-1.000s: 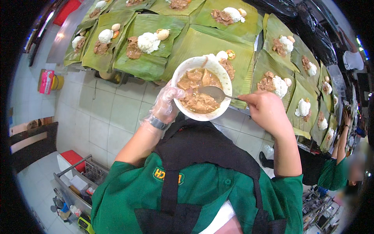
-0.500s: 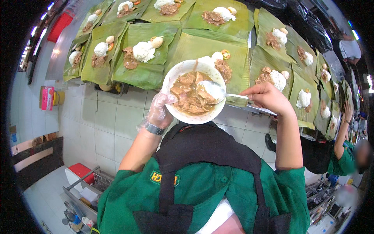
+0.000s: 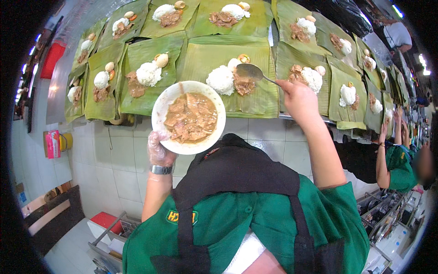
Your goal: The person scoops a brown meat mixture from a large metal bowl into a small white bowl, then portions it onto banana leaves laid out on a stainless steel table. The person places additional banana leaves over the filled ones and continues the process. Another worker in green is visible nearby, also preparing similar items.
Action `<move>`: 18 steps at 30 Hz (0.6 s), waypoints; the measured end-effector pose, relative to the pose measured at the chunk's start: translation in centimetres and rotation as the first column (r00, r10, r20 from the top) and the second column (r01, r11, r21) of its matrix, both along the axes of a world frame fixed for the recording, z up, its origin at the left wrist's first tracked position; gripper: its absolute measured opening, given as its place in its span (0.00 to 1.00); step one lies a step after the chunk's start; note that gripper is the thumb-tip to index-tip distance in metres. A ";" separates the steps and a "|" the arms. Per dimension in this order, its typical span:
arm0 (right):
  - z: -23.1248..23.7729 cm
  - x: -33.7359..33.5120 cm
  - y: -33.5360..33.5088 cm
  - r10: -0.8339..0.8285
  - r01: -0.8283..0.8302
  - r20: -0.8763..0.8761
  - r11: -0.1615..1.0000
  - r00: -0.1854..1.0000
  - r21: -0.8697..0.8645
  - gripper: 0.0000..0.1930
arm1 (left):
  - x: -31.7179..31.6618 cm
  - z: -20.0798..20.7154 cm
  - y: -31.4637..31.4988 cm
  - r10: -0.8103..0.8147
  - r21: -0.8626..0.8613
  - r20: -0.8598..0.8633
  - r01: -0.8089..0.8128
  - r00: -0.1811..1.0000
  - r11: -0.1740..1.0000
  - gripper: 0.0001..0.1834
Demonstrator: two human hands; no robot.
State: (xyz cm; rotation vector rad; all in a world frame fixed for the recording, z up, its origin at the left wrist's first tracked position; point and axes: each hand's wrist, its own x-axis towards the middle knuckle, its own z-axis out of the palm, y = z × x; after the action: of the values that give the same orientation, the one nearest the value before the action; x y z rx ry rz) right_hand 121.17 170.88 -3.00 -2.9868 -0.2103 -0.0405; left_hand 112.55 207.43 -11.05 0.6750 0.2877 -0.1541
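Observation:
My left hand (image 3: 160, 150), in a clear plastic glove, grips the rim of a white bowl (image 3: 157, 116). Inside the bowl lies brown meat stew (image 3: 191, 119) in sauce. Held by its handle in my right hand (image 3: 296, 97) is a metal spoon (image 3: 250, 71), its back turned upward. The spoon hangs over brown meat (image 3: 244, 85) on a banana leaf (image 3: 200, 57). Left of that meat sits a mound of white rice (image 3: 221, 80); an egg (image 3: 234, 64) and an orange-red slice (image 3: 244, 58) are just behind.
Several more banana leaves (image 3: 104, 57) with rice, meat and egg cover the table. At the right, another person in a green shirt (image 3: 401, 166) reaches over the leaves. Black plastic bags (image 3: 342, 13) lie at the back right. A crate with a red lid (image 3: 107, 220) stands lower left.
The spoon has left the bowl, moved up over the leaf's meat and turned over. My left hand has shifted the bowl left and slightly down, uncovering the rice.

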 end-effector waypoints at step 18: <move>-0.9 -2.8 0.2 -0.004 -0.003 -0.086 0.996 0.996 -0.087 0.19 | -1.4 1.2 1.5 0.059 -0.022 0.053 -0.058 0.997 0.998 0.42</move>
State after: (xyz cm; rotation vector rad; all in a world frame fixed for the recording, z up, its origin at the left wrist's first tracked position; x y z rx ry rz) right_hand 118.33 171.06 -3.85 -3.0667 -0.2066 0.0996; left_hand 111.15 208.97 -9.87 0.6488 0.2540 -0.0827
